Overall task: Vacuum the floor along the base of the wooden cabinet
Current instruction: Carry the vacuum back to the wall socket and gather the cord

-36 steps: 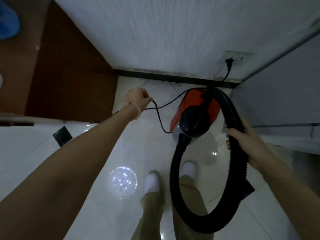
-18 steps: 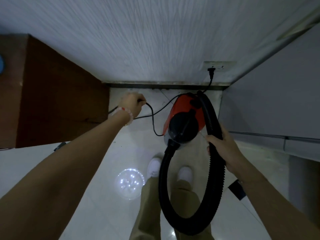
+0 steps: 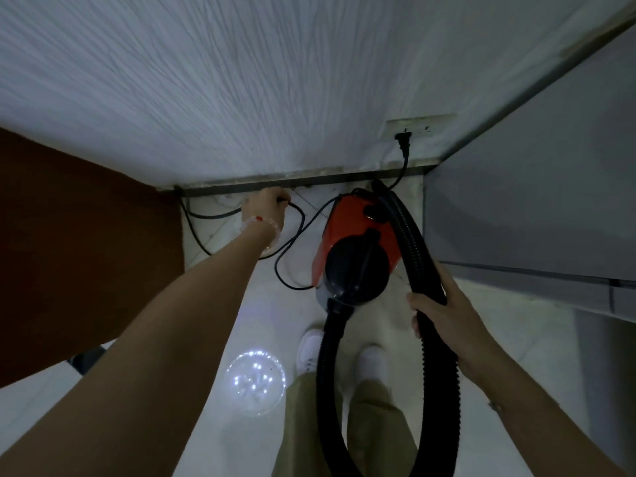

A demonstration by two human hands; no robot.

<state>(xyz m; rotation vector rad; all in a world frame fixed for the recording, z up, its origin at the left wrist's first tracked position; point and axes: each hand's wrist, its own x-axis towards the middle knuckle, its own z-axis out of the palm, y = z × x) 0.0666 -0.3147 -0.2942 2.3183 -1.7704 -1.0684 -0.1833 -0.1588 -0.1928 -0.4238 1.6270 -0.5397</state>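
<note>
A red and black canister vacuum [image 3: 358, 246] sits on the white tiled floor [image 3: 220, 321] near the wall. Its ribbed black hose [image 3: 440, 366] loops from the front of the body round to my right hand [image 3: 444, 315], which grips it beside the canister. My left hand [image 3: 265, 208] reaches forward and pinches the thin black power cord [image 3: 292, 249] close to the skirting. The cord runs to a plug [image 3: 403, 141] in the wall socket. The brown wooden cabinet [image 3: 86, 253] stands at the left. No nozzle is in view.
A grey cabinet or appliance [image 3: 537, 201] closes off the right side. A second dark cable [image 3: 206, 215] loops on the floor by the wooden cabinet's corner. My two white shoes [image 3: 309, 349] stand just behind the vacuum. A round light reflection [image 3: 255, 376] shows on the tiles.
My left hand has moved forward with the cord towards the skirting. The view has shifted closer to the wall, and the floor gap beside the cabinet with its cable has come into sight.
</note>
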